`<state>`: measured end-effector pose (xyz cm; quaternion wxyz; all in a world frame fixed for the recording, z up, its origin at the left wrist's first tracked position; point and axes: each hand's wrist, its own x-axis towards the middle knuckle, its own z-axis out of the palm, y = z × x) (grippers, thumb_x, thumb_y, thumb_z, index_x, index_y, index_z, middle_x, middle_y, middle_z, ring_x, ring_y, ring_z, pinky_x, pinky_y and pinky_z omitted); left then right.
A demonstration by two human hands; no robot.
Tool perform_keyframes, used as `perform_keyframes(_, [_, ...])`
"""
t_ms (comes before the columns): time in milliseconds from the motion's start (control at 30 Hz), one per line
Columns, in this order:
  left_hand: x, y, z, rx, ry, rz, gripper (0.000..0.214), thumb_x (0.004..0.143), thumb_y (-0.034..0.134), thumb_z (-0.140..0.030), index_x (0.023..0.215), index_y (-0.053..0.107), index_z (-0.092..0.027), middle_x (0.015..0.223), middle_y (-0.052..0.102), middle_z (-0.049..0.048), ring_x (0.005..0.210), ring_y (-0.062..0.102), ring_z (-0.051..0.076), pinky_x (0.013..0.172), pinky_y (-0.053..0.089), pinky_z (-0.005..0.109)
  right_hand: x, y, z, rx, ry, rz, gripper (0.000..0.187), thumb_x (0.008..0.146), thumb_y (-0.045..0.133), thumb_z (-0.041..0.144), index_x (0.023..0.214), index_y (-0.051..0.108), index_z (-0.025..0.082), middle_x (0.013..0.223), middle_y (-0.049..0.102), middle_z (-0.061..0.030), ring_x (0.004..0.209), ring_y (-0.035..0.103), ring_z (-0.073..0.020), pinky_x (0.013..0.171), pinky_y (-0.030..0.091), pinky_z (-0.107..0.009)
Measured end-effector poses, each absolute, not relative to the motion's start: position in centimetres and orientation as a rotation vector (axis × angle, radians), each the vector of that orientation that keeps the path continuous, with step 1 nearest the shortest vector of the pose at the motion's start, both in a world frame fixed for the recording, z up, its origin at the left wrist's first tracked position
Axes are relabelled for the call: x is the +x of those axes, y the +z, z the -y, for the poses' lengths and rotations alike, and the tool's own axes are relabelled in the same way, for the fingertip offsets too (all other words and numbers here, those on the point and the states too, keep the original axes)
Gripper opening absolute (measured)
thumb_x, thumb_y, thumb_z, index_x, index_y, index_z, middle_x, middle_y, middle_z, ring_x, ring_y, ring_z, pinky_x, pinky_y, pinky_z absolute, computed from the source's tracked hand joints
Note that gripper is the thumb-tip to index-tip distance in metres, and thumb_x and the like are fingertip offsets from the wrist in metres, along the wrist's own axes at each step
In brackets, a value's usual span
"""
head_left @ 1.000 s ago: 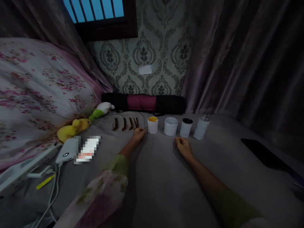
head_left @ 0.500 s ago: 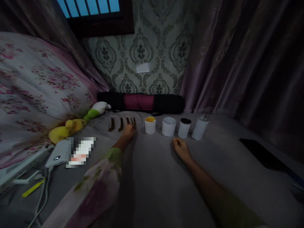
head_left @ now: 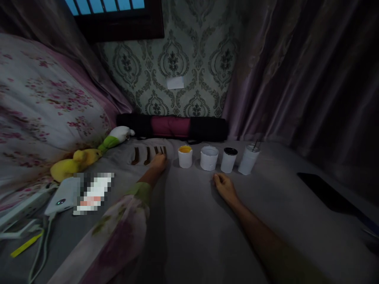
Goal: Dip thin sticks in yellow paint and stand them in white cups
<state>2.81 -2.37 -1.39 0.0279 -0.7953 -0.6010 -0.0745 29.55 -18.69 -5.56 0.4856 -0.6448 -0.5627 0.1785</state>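
My left hand reaches forward onto the grey bed sheet and rests on the right end of a row of small brown sticks; its fingers curl over them, and what they grip is hidden. My right hand lies loosely curled on the sheet, holding nothing, just in front of a row of white cups. The cup with yellow paint stands nearest my left hand. Beside it are a white-filled cup, a cup with black paint and a cup with brushes.
A black and maroon roll lies against the patterned wall. Yellow and green plush toys sit at the left by a floral pillow. A power bank with cables lies at the lower left. A dark flat object lies at the right.
My left hand has slid left from beside the yellow paint cup onto the brown sticks. The view has shifted a little. My right hand has stayed put.
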Motion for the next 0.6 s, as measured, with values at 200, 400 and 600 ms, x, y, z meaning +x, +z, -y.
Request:
perform_keyframes(200, [3.17,-1.38,2.3,-2.445,-0.223,1.826,0.028,0.078,0.042,-0.024,0.097,0.059,-0.011,0.106,0.055,0.0161,0.103,0.05,0.025,0.08,0.042,0.031,29.41,-5.42,18.79,-1.562,0.435,1.356,0.03,0.079,0.04,0.037,0.067,0.057,0.017,0.062,0.058,-0.0017,0.059,0.051,-0.0145,0.057,0.036,-0.024])
perform_keyframes(400, [3.21,-1.31,2.2,-2.43,-0.224,1.816,0.028,0.076,0.042,-0.022,0.095,0.059,-0.012,0.105,0.056,0.0152,0.102,0.05,0.024,0.079,0.042,0.03,29.39,-5.41,18.89,-1.59,0.432,1.363,0.03,0.079,0.038,0.037,0.07,0.058,0.017,0.064,0.059,-0.0019,0.063,0.053,-0.0154,0.058,0.037,-0.024])
perform_keyframes(600, [3.29,-1.31,2.06,-2.407,-0.219,1.856,0.028,0.074,0.042,-0.022,0.093,0.061,-0.014,0.105,0.058,0.0139,0.101,0.052,0.024,0.077,0.043,0.03,29.27,-5.01,19.06,-1.593,0.422,1.389,0.03,0.08,0.036,0.035,0.07,0.058,0.017,0.065,0.059,-0.0024,0.061,0.053,-0.0148,0.057,0.037,-0.024])
